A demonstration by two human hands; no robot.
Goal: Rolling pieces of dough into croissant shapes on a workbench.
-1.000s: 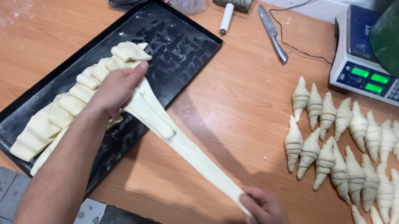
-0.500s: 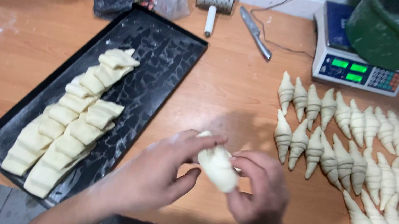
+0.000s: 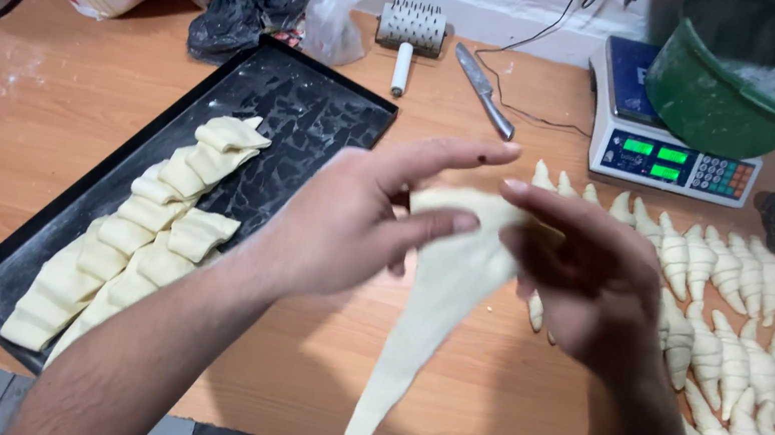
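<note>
Both hands are raised above the wooden bench, holding a long triangle of raw dough between them. The left hand pinches the wide top end, thumb curled against the dough and the other fingers stretched out almost flat. The right hand meets it from the other side, its fingers half closed around the same top edge, palm turned away from the camera. The dough hangs down from the hands and narrows to a thin tail that runs off the lower edge of the view.

To the left lies a black tray carrying two overlapping rows of cut dough pieces. To the right, rolled croissants lie in rows on the bench, partly hidden behind the right hand. Further back stand a scale with a green bucket on it, a knife and a spiked roller.
</note>
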